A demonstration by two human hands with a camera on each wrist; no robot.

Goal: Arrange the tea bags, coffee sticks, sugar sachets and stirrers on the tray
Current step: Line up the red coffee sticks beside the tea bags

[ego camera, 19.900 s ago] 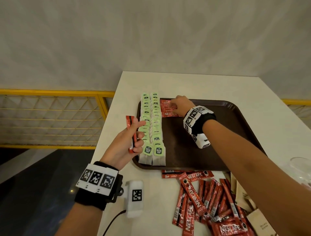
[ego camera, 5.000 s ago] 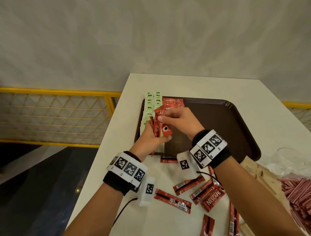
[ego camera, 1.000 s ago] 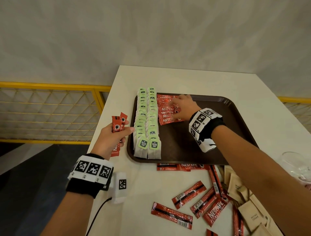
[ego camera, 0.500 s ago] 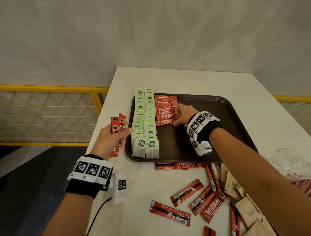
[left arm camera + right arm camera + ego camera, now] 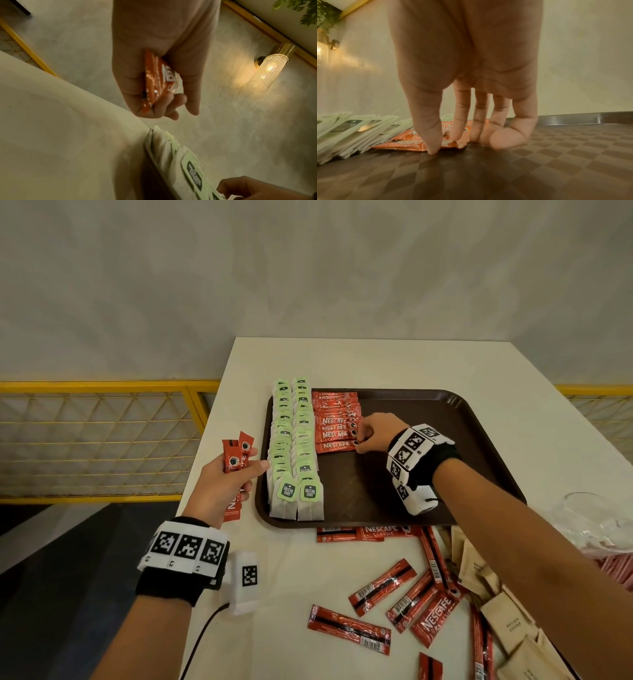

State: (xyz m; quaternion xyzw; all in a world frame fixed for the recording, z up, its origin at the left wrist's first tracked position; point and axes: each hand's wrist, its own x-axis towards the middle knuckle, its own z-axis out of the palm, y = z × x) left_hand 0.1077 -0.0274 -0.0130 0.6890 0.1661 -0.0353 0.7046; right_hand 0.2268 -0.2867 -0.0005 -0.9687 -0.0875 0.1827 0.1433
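Observation:
A dark brown tray carries two long rows of green-tagged tea bags along its left side. Beside them lies an overlapping row of red coffee sticks. My right hand is at the right ends of the nearest sticks. In the right wrist view its straight fingers touch the stick ends and its thumb tip touches the tray floor. My left hand hovers left of the tray and grips a few upright coffee sticks, also seen in its fist.
Loose coffee sticks lie scattered on the white table in front of the tray. Brown sugar sachets are piled at the front right, by a clear container. A yellow railing runs past the table's left edge.
My right hand has slid from on top of the stick row to its right ends, a little nearer. The left hand has stayed put with its sticks. The stick row has grown since 20 s ago.

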